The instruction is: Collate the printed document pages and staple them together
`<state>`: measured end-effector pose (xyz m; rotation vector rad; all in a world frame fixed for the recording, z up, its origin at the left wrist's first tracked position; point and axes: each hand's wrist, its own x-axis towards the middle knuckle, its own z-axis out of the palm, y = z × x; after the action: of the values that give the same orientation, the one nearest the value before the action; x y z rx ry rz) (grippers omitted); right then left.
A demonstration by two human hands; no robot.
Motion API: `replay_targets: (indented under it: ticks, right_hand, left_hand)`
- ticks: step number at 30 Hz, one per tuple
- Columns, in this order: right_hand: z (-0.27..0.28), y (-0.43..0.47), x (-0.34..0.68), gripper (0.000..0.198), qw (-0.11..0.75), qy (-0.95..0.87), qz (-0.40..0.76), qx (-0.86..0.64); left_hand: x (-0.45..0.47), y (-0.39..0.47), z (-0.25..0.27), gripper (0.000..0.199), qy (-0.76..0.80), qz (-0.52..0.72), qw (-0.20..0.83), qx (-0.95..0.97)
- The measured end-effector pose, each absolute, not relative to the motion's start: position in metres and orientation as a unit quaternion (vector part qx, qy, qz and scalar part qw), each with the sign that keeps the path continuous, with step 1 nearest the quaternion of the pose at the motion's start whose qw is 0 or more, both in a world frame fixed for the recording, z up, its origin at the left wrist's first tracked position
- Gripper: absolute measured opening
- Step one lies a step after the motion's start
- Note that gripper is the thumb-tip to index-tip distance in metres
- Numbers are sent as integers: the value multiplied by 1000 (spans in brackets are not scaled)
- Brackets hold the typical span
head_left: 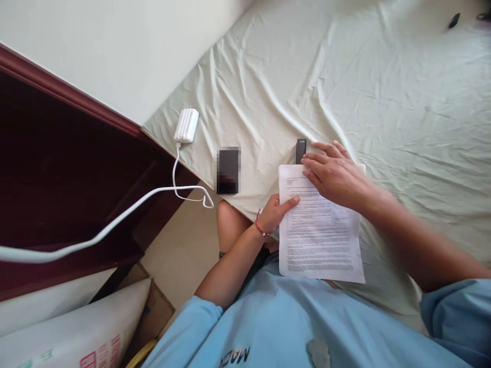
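My left hand (274,212) is closed on the left edge of the printed paper sheets (322,245), thumb on top and the other fingers hidden beneath. The sheets lie one over another, with corners slightly out of line at the right. Across their upper right part rests my right hand (333,171), palm down, fingers stretched toward the left. Just past the top edge of the paper, a slim black object (301,149) sticks out close to my right fingertips; its lower end is hidden, and I cannot tell its kind.
A dark, blurred-out rectangular device (228,171) lies on the pale green sheet (414,153). Left of it sits a white ribbed adapter (186,125) with a white cable (115,227) running off the edge. White sacks (76,327) stand on the floor, lower left. Small black items (454,21) lie far right.
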<state>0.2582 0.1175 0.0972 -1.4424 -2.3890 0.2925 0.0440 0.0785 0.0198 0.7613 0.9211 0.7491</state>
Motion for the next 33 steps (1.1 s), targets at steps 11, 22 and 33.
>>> replay_targets:
  ticks: [11, 22, 33]
  right_hand:
    - [85, 132, 249, 41, 130, -852, 142, -487]
    - [87, 129, 250, 43, 125, -842, 174, -495]
    - [78, 137, 261, 33, 82, -724, 282, -625]
  left_hand:
    - [48, 91, 19, 68, 449, 335, 743, 365]
    - [52, 96, 23, 73, 447, 352, 721, 396]
    - [60, 96, 17, 54, 469, 334, 768, 278]
